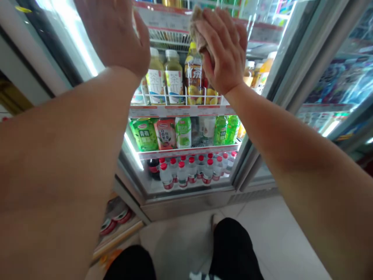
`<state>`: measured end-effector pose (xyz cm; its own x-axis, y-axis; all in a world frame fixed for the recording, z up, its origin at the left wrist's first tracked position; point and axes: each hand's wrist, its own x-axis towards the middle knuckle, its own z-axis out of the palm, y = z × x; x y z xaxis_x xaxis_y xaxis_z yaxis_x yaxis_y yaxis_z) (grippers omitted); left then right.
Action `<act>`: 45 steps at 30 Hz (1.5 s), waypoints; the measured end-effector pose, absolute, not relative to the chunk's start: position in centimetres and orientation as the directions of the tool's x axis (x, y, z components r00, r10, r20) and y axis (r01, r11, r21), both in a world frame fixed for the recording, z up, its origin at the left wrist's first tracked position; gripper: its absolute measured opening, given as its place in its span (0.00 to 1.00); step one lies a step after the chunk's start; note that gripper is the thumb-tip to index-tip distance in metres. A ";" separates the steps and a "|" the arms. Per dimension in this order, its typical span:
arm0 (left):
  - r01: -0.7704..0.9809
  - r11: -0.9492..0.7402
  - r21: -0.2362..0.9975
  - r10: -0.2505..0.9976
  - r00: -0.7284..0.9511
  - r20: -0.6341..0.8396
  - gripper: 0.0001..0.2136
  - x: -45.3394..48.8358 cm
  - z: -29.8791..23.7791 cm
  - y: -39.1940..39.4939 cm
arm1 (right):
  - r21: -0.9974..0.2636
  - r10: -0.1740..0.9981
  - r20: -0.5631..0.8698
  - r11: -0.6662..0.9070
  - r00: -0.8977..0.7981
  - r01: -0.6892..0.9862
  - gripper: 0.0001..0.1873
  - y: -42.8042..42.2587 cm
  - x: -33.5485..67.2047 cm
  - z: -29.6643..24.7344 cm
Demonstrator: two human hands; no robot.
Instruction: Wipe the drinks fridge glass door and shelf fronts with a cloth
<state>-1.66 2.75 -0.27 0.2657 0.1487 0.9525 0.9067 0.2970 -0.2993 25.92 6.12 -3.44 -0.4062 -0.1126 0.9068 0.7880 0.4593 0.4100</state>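
Note:
My right hand [223,46] presses a crumpled beige cloth [198,29] against the glass door [204,132] of a drinks fridge, its fingers bent over the cloth. Higher up on the left, my left hand [119,37] is raised near the glass with its thumb apart from the palm. It seems to hold nothing, though its fingertips run past the top edge of the view. Behind the glass, between my hands, stand tea bottles with white labels [156,79] and a yellow-capped tea bottle [194,76].
Lower shelves hold green and red drink cartons [165,134] and several red-capped water bottles [191,169]. A metal door frame [279,89] runs along the right, beside another fridge section. Red-and-white containers [116,219] sit on a low shelf at left. My legs [236,249] are over the tiled floor [180,237].

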 end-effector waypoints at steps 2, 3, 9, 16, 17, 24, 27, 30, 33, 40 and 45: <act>0.909 0.296 -0.294 0.158 0.257 0.953 0.23 -1.6 -0.3 2.7 | 0.252 -0.096 0.967 0.489 -0.235 0.835 0.27 6.1 25.8 -3.5; 0.911 0.296 -0.288 0.167 0.248 0.954 0.23 -1.6 -0.3 2.7 | 0.218 -0.086 0.976 0.496 -0.202 0.841 0.28 6.0 25.8 -3.5; 0.914 0.270 -0.303 0.101 0.286 0.953 0.24 -1.9 0.0 3.5 | 0.463 -0.076 0.876 0.403 -0.475 0.789 0.28 5.4 25.9 -3.8; 0.914 0.229 -0.335 -0.023 0.349 0.937 0.25 -2.4 0.0 4.3 | 0.379 -0.133 0.925 0.338 -0.356 0.861 0.27 6.2 25.9 -3.9; 0.914 0.231 -0.335 -0.019 0.348 0.937 0.25 -2.3 0.0 4.2 | 0.423 -0.124 0.905 0.351 -0.407 0.835 0.27 6.2 25.9 -3.9; 0.921 0.269 -0.282 0.091 0.267 0.959 0.22 -1.7 -0.3 3.3 | 0.085 -0.021 0.996 0.493 -0.086 0.866 0.28 5.8 25.6 -3.9; 0.915 0.303 -0.267 0.125 0.240 0.963 0.23 -1.6 -0.2 3.4 | 0.356 -0.032 0.921 0.480 -0.389 0.802 0.29 5.7 25.9 -4.0; 0.917 0.301 -0.262 0.149 0.226 0.963 0.23 -1.5 -0.1 3.3 | 0.432 -0.033 0.882 0.458 -0.471 0.777 0.27 5.6 26.1 -4.1; 0.933 0.272 -0.237 0.191 0.189 0.963 0.23 -1.5 -0.1 3.0 | 0.264 -0.052 0.960 0.492 -0.274 0.830 0.28 5.6 25.9 -4.2; 0.940 0.113 -0.321 0.068 0.315 0.947 0.26 -1.7 -0.2 3.5 | 0.458 -0.085 0.870 0.505 -0.485 0.732 0.29 5.9 26.0 -4.1; 0.912 -0.009 -0.410 0.077 0.409 0.909 0.35 -0.6 -0.8 2.2 | 0.332 -0.077 0.936 0.514 -0.343 0.791 0.32 4.7 22.3 -1.9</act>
